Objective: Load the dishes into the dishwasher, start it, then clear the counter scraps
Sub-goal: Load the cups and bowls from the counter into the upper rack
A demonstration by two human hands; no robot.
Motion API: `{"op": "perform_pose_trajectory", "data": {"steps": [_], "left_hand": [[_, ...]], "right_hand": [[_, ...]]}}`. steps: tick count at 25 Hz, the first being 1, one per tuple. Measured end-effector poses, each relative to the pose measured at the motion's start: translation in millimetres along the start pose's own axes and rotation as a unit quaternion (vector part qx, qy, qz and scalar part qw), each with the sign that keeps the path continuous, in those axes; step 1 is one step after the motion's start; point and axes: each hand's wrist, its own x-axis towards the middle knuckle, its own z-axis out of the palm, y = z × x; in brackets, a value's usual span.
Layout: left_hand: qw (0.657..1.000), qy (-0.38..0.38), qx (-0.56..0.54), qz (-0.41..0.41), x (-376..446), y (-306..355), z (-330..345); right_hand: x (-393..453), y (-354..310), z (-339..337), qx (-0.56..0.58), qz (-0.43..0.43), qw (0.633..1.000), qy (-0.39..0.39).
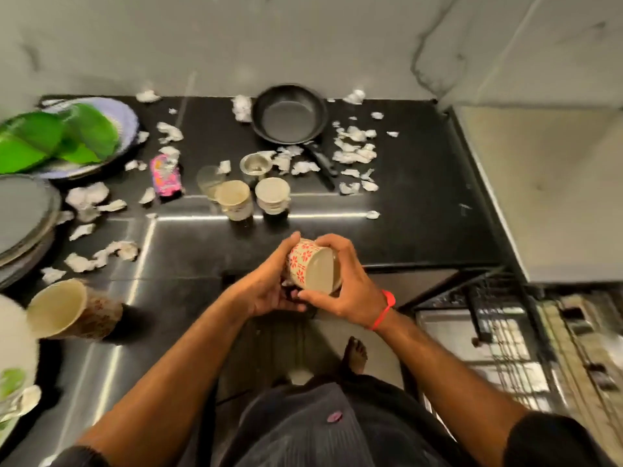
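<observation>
Both hands hold a cream cup with red flower print [312, 267], tipped on its side above the counter's front edge. My left hand [266, 284] cups it from the left and below. My right hand [340, 288], with a red wrist thread, wraps it from the right. Further back on the black counter [421, 203] stand two cream cups [234, 198] [272, 193], a clear glass [209, 178] and a small steel tumbler [253, 165]. A black frying pan [290, 112] sits at the back. The open dishwasher rack [499, 348] is at lower right.
Torn white paper scraps [354, 150] lie scattered over the counter. Plates with green leaves [60, 136] and stacked steel plates [23, 217] fill the left side. A brown patterned cup [74, 313] stands at lower left. A pink wrapper [165, 175] lies near the glass.
</observation>
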Motion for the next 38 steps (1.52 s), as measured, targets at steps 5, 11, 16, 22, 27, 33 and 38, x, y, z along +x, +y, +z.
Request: {"op": "perform_pose_trajectory", "data": {"steps": [5,11,16,22,27,33,38], "left_hand": [[0.979,-0.044,0.185,-0.081,35,-4,89],[0.93,-0.142,0.295,-0.169,72,-27,184],[0.904,-0.15,0.376,-0.139,126,-44,287],[0.912,-0.093,0.389,-0.089,198,-60,406],[0.845,-0.055,0.531,0.008,264,-68,453],[0.768,-0.06,0.635,0.046,308,-72,460],[0.766,-0.05,0.64,0.035,317,-81,462]], "right_hand": [[-83,13,-67,-0.076,0.053,0.992,0.085],[-173,34,-124,-0.02,0.229,0.952,0.204],[-233,75,-185,-0.004,0.311,0.9,0.307],[-275,169,-255,0.047,0.399,0.838,0.37],[-281,276,-292,0.023,0.496,0.793,0.353],[-260,375,-298,-0.01,0.573,0.793,0.206],[-264,398,-286,-0.029,0.579,0.804,0.131]]}}
